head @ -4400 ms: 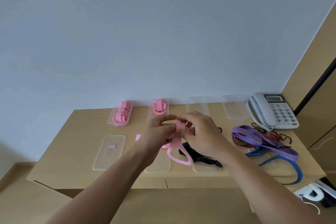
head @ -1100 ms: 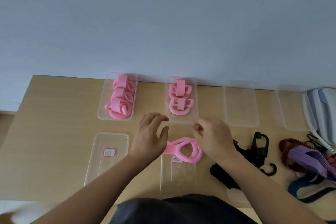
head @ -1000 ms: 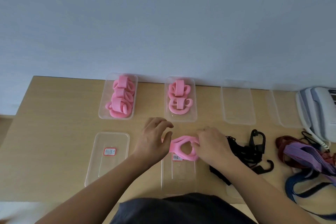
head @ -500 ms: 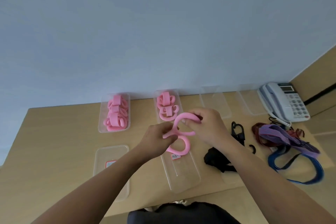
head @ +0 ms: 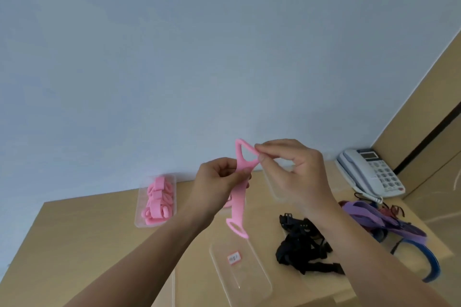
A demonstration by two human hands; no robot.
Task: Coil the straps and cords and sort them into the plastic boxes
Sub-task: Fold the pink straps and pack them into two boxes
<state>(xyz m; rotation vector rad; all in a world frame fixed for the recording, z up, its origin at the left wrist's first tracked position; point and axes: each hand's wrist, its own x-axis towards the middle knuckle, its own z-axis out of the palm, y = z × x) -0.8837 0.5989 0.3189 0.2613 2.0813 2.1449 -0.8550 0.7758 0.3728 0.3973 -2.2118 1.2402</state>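
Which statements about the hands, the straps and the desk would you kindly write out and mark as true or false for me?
1. The left hand and the right hand both hold the pink strap. True.
2. The pink strap lies coiled on the desk. False: it hangs uncoiled in the air, and the right hand pinches its upper loop.
3. A clear box on the left side of the desk holds coiled pink straps. True.
4. The telephone stands at the desk's left end. False: it stands at the far right.
5. The right hand holds the purple strap. False: that strap lies on the desk near the telephone.
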